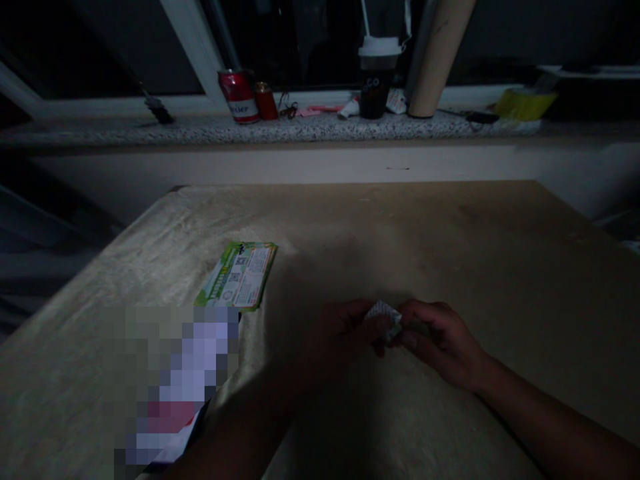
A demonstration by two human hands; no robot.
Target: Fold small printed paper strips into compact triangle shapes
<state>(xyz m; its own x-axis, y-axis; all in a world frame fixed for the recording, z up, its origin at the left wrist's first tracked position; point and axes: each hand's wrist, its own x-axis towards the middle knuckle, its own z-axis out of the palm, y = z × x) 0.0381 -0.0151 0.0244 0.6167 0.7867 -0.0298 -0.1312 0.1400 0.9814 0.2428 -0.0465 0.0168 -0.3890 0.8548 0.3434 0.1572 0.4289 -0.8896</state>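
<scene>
Both hands meet over the table [425, 253] around a small piece of folded printed paper [383, 309], pale with hints of green. My left hand [345, 330] is closed on it, the thumb lying across its face. On the other side, my right hand [440, 337] pinches the paper's right corner between thumb and fingers. The hands are in dim light, and the paper's underside is hidden by the fingers. To the left lies a stack of green and white printed leaflets [245, 273], apart from both hands.
A pixelated, lit flat object [195, 373] lies near the left forearm. Along the granite windowsill [310, 130] stand a red can [239, 97], an orange-red lighter-like item [265, 100], a lidded black cup [377, 80], a cardboard tube [440, 60] and a yellow item [525, 105].
</scene>
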